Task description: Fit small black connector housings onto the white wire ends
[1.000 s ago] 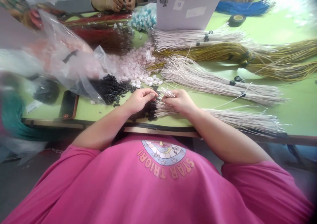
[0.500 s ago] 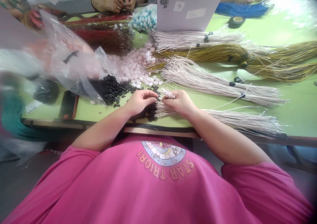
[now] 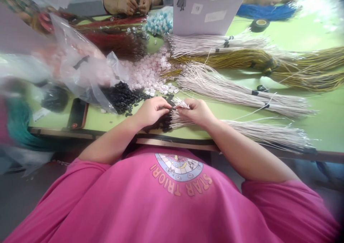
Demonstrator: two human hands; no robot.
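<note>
My right hand (image 3: 199, 110) is closed around a bunch of white wires (image 3: 180, 102), whose tips stick out to the left of its fingers. Close by on the left, my left hand (image 3: 153, 110) has its thumb and fingertips pinched together near those tips; whatever it holds is too small to make out. Under both hands lie small black connector pieces (image 3: 164, 123). A bundle of white wires (image 3: 264, 131) rests along the table edge, its left ends below my right hand.
Pale pink connector pieces (image 3: 145, 69) and a black heap (image 3: 122, 96) lie beyond my left hand. Behind are another white wire bundle (image 3: 231, 87) and yellow wires (image 3: 236, 59). A phone (image 3: 77, 113) is at left. Co-workers' hands (image 3: 135, 4) work across the table.
The whole view has shifted slightly, so things on the table sit a little further right. My hands stay in nearly the same place, the left still pinched beside the wire tips.
</note>
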